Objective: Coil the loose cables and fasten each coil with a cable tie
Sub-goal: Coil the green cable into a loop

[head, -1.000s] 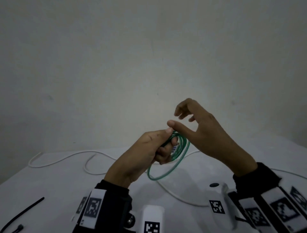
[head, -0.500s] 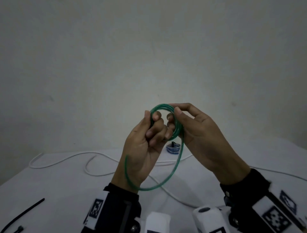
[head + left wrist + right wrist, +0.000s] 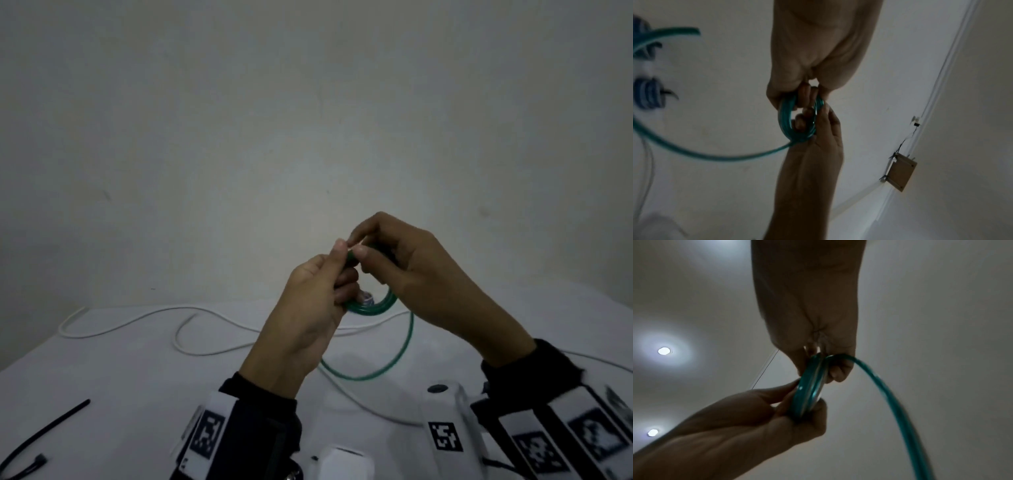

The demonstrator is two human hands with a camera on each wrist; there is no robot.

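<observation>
I hold a green cable wound into a small coil (image 3: 375, 307) in the air above the white table (image 3: 102, 377). My left hand (image 3: 342, 267) grips one side of the coil between thumb and curled fingers. My right hand (image 3: 358, 245) pinches the top of the coil beside the left thumb. A loose green tail (image 3: 409, 342) hangs in one wide loop under the right hand. In the left wrist view the coil (image 3: 786, 123) sits between both hands, its tail (image 3: 715, 156) sweeping left. The right wrist view shows the coil (image 3: 807, 389) edge-on and its tail (image 3: 890, 402).
A loose white cable (image 3: 137, 318) snakes across the back of the table. A black cable tie (image 3: 44, 431) lies at the front left. Blue coils (image 3: 647, 95) fastened with ties lie on the table beyond my hands; one (image 3: 367, 301) shows through the green coil.
My right hand has come over the top of the coil, adding a turn. The loose loop has shrunk and swung from around my left wrist to under my right hand.
</observation>
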